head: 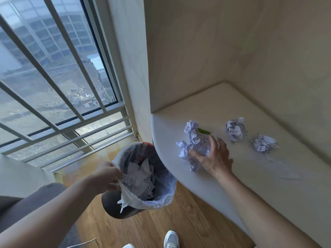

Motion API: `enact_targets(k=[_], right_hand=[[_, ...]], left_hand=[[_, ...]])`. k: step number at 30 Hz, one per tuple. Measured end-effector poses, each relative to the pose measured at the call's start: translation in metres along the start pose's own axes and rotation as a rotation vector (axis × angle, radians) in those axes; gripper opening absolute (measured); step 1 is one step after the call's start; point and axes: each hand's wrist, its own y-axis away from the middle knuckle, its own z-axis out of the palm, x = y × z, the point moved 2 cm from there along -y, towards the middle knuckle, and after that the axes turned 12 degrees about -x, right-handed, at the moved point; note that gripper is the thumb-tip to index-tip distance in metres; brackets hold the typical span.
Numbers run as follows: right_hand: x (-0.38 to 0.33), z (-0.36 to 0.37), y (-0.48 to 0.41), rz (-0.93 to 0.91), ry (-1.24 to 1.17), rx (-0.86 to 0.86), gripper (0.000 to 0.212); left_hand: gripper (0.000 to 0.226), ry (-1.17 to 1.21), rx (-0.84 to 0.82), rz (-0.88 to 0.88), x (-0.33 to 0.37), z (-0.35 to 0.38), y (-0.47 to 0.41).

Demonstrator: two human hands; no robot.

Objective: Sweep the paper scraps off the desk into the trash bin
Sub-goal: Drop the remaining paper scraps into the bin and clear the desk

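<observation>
A dark trash bin with a white liner bag hangs just below the desk's rounded left edge. My left hand grips its rim and liner. Several paper scraps lie inside it. On the white desk my right hand rests flat with spread fingers against a big crumpled printed paper wad near the edge. Two smaller crumpled wads lie farther right, one in the middle and one beyond it. A small green scrap pokes out behind the big wad.
Beige walls enclose the desk at the back and left. A window with white bars fills the left side. Below are a wooden floor and my white shoes.
</observation>
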Motion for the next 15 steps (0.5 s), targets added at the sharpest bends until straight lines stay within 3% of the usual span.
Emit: enact_targets(k=[8, 15], right_hand=[[-0.021, 0.045, 0.03, 0.005, 0.17, 0.008, 0.075], [-0.055, 0.076, 0.034, -0.225, 0.276, -0.046, 0.052]], left_hand=[[0.012, 0.023, 0.014, 0.006, 0.003, 0.002, -0.005], [0.015, 0.042, 0.008, 0.02, 0.006, -0.005, 0.001]])
